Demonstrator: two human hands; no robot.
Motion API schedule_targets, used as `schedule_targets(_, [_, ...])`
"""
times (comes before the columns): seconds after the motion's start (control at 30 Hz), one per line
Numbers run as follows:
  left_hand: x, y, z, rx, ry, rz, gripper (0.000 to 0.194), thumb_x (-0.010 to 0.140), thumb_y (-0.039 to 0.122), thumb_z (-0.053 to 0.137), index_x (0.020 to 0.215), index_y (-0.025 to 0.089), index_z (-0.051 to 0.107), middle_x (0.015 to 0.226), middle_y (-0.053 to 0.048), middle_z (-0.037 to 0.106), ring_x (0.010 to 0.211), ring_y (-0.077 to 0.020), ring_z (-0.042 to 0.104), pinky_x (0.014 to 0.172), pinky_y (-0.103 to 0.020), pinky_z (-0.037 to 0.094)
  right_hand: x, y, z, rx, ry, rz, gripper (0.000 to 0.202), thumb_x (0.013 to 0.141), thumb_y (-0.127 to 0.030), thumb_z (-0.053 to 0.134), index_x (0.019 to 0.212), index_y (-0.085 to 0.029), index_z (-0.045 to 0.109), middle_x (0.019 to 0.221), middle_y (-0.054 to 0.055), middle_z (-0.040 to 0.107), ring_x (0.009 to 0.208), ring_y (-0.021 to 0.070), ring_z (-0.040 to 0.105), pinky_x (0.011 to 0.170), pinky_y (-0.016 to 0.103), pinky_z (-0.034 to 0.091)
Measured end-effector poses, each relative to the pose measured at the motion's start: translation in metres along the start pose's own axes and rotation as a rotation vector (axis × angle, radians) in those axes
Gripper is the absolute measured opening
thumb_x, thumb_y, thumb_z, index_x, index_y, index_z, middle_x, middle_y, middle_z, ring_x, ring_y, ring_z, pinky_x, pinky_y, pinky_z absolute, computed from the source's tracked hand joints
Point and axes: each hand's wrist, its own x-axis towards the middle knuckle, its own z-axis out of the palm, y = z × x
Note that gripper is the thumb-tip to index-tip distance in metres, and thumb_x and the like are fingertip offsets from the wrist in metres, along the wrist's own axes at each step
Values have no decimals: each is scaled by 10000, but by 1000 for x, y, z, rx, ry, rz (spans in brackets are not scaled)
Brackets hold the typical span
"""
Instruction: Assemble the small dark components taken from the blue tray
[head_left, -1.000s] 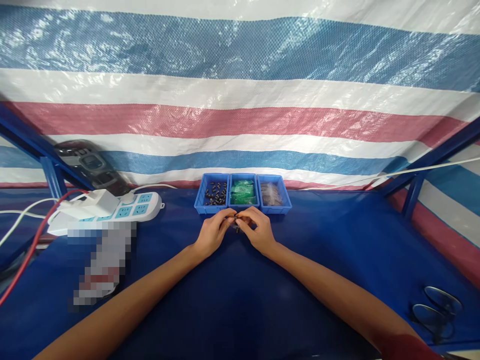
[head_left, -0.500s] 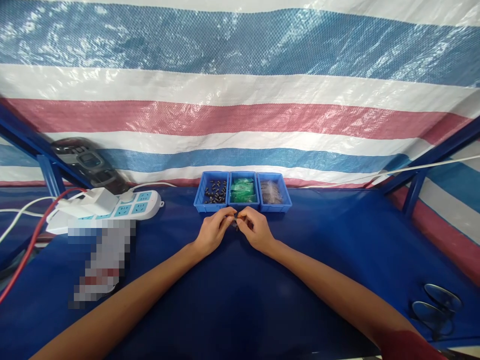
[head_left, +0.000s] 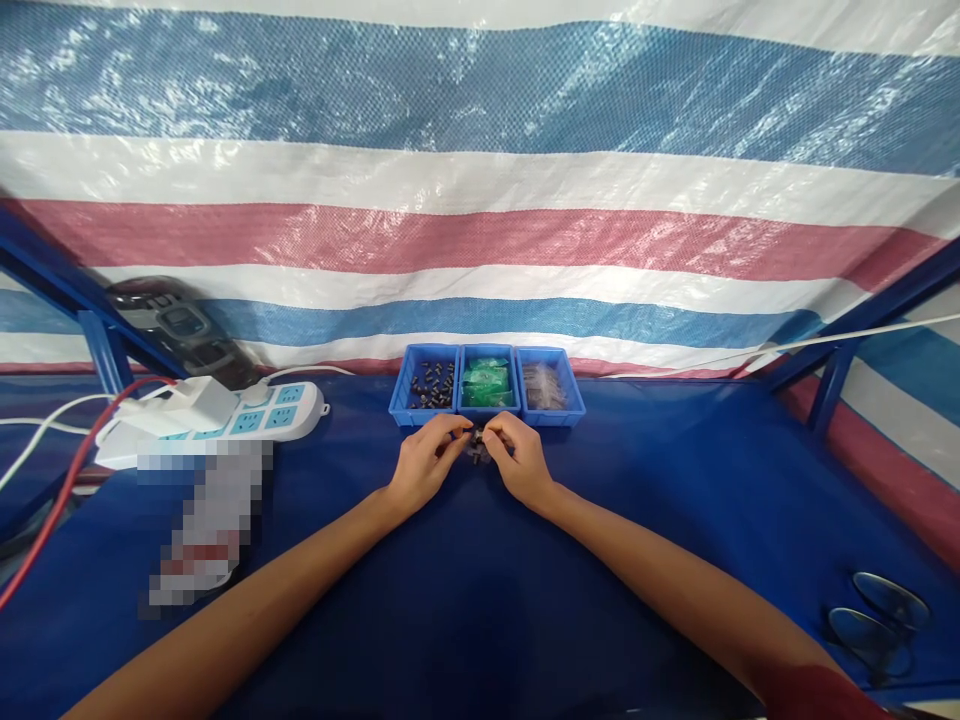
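In front of the blue bins, my left hand (head_left: 426, 462) and my right hand (head_left: 519, 458) meet with their fingertips bent in a pinch. Between them is a small greyish, partly see-through item (head_left: 478, 447) with dark bits; it is too small to name. My right fingers are on its upper right side. The left thumb and forefinger come together right beside it, and what they grip is hidden. Just beyond the hands stand a bin of small dark screw-like parts (head_left: 433, 386), a bin of green packets (head_left: 486, 382) and a bin of clear bags (head_left: 545, 387).
A white power strip (head_left: 281, 412) with plugs and cables lies at the left, near a blurred-out object (head_left: 214, 525). Behind it leans a dark device (head_left: 184, 325). Glasses (head_left: 877, 620) rest at the right edge of the blue table (head_left: 480, 600). A striped sheet (head_left: 480, 240) hangs behind.
My fingertips have drawn slightly apart, the right hand shifting a little to the right. More of the small greyish item now shows between them.
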Motion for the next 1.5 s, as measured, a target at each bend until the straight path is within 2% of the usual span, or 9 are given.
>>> schedule_targets(0.13, [2, 1, 0, 22, 20, 63, 145, 920, 246, 491, 1025, 198, 579, 841, -15, 582, 654, -92, 578, 573, -194, 473, 0, -1, 0, -1, 4, -1, 230, 922, -299, 447, 730, -192, 516, 682, -4, 482, 566, 123, 449, 548, 252, 370])
schedule_targets(0.33, [3, 5, -2, 60, 22, 54, 121, 898, 236, 530, 1012, 201, 555, 784, 24, 567, 495, -47, 483, 541, -191, 443, 0, 0, 1, 19, 18, 3, 214, 917, -292, 460, 739, -190, 521, 691, -6, 487, 556, 117, 449, 538, 247, 372])
schedule_targets(0.53, [0, 2, 0, 30, -4, -9, 83, 898, 264, 538, 947, 197, 541, 810, 20, 621, 546, -61, 560, 526, -176, 431, 0, 1, 1, 31, 17, -1, 192, 921, -272, 456, 769, -183, 532, 710, -4, 488, 560, 110, 444, 544, 243, 366])
schedule_targets(0.63, [0, 1, 1, 22, 11, -1, 73, 892, 261, 546, 929, 201, 528, 796, 27, 605, 513, -49, 522, 514, -174, 419, 0, 1, 1, 20, 10, 6, 186, 920, -274, 461, 776, -182, 536, 714, -3, 492, 566, 111, 448, 543, 241, 366])
schedule_targets(0.73, [0, 1, 1, -19, 50, 15, 117, 879, 266, 564, 830, 191, 489, 782, 23, 569, 512, -47, 475, 511, -180, 410, -1, 1, 1, 13, 16, 3, 184, 919, -276, 465, 779, -183, 540, 717, -1, 499, 572, 113, 456, 551, 243, 375])
schedule_targets(0.83, [1, 3, 0, -61, 52, 21, 180, 874, 270, 571, 755, 182, 467, 811, -2, 571, 570, -65, 486, 520, -188, 411, -1, 2, 1, 13, 18, 7, 183, 918, -281, 470, 781, -183, 541, 723, 2, 504, 573, 114, 462, 550, 244, 380])
schedule_targets(1.03, [1, 4, -3, -102, 34, 33, 148, 891, 248, 547, 769, 175, 504, 841, -24, 599, 626, -83, 515, 569, -206, 434, -2, 2, 1, 12, 15, 6, 178, 918, -281, 471, 789, -182, 545, 728, 4, 510, 574, 114, 467, 547, 242, 385])
schedule_targets(1.37, [3, 4, 0, 19, 64, 79, 231, 868, 227, 568, 709, 180, 408, 858, -11, 588, 564, -56, 462, 524, -189, 402, -2, 1, 2, 17, 23, -7, 160, 912, -256, 476, 794, -180, 553, 728, 5, 514, 576, 115, 472, 542, 240, 388])
schedule_targets(1.5, [2, 3, 0, 66, 122, 133, 150, 862, 174, 556, 755, 181, 451, 902, -23, 569, 575, -58, 467, 544, -198, 423, -2, 2, 1, 20, 25, 0, 165, 915, -267, 469, 800, -183, 553, 733, 7, 516, 580, 118, 478, 542, 242, 396])
